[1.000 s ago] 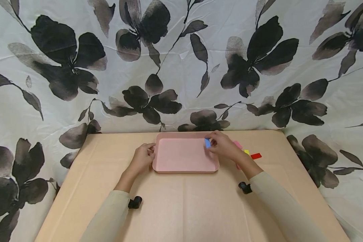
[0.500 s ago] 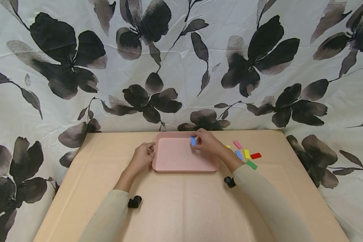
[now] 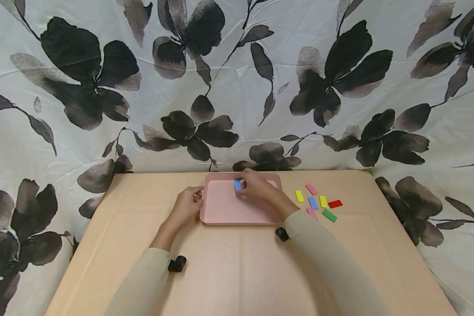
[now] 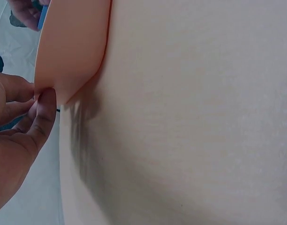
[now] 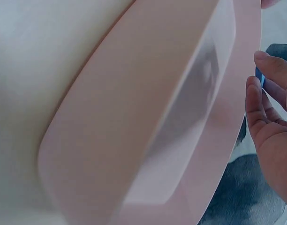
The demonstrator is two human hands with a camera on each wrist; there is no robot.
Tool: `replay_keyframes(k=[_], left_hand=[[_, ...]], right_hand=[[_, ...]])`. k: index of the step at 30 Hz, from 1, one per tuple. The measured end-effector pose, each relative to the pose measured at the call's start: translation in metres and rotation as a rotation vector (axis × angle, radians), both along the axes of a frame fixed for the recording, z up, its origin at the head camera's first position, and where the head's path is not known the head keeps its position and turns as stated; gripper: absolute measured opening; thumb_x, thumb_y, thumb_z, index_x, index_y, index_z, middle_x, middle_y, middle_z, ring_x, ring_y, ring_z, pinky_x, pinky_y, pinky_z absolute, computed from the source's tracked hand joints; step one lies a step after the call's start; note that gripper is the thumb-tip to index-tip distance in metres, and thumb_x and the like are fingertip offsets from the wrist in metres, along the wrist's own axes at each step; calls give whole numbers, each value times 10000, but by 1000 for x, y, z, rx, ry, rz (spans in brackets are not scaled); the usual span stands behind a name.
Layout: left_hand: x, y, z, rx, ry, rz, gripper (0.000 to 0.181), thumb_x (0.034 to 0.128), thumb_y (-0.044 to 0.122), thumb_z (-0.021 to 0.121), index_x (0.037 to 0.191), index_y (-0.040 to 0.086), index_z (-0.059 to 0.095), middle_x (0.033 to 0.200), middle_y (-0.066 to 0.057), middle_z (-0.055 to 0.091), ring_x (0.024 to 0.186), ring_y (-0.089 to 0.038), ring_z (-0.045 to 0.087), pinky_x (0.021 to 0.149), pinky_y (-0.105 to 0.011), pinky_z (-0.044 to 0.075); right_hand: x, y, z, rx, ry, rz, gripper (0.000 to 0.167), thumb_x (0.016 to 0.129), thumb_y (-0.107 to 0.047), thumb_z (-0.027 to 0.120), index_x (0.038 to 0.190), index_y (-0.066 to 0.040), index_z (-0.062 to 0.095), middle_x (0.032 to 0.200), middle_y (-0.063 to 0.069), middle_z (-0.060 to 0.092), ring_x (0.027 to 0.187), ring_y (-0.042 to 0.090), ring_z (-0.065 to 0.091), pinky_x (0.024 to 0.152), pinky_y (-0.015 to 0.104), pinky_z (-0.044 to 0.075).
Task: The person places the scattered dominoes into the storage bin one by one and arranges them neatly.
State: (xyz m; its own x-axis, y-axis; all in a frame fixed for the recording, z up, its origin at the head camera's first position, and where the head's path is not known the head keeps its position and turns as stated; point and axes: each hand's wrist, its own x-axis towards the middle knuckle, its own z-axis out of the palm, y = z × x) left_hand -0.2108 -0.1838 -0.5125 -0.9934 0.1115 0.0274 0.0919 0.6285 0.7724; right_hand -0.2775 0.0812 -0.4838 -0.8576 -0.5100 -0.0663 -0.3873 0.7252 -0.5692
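Over the pink tray (image 3: 221,204), a little toward its far side, the person's right hand (image 3: 256,184) has its grip clamped on a blue tile (image 3: 237,185), thumb and fingertips pinching it. From where I stand, the tile's long axis runs away from the person, its far end leaning slightly left; the fingers cover part of its right side. I cannot tell whether it touches the tray's floor.

The left hand (image 3: 187,202) holds the tray's left rim, its grip pinched together on the wall. The tray itself lies with its long axis running left to right on the beige surface (image 3: 237,267).

Just right of the tray, seven more tiles lie near one another. A yellow tile (image 3: 299,196), a second blue tile (image 3: 313,202) and a second yellow tile (image 3: 323,201) all point roughly away from the person. A pink tile (image 3: 311,189) and a green tile (image 3: 329,215) slant from far left to near right, and a red tile (image 3: 335,204) lies almost crosswise. A second pink tile (image 3: 312,213), also slanted, sits against the edge of the right sleeve (image 3: 328,259) in the head view.
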Motion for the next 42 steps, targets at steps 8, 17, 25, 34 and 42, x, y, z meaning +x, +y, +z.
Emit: replay_keyframes(k=[8,17,25,34,42], left_hand=[[0,2,2,8,-25,-5,451,893,-62,633,1342,-104,614,1080,-181,650,946,-245,655,690,-213,528],[-2,3,4,-25,-10,-11,450,892,-68,637,1340,-101,618,1053,-172,645,931,-243,651,687,-219,522],[-3,5,5,-25,-12,-7,457,890,-74,633,1346,-99,617,1046,-170,646,925,-233,652,678,-201,502],[-2,5,6,-48,-6,-7,465,880,-72,629,1343,-97,619,1040,-164,643,929,-235,652,692,-219,501],[0,4,7,-54,-12,5,470,870,-74,622,1340,-97,621,1043,-164,639,940,-245,655,701,-230,505]], right_hand=[[-7,-19,-9,55,5,60,440,866,-165,826,1267,-48,688,1060,91,579,969,186,538,775,250,467],[-10,-42,-13,50,-75,92,475,881,-128,815,1310,-11,650,885,34,611,848,169,566,746,239,478],[-9,-59,-18,40,-87,88,425,869,-112,825,1245,-1,662,932,62,647,843,162,569,731,222,483],[-8,-71,-26,16,-103,41,445,862,-110,835,1255,18,670,1091,118,682,934,187,599,818,251,535],[-8,-76,-36,-27,-112,25,446,867,-129,832,1267,-10,674,1137,128,676,953,195,578,839,258,507]])
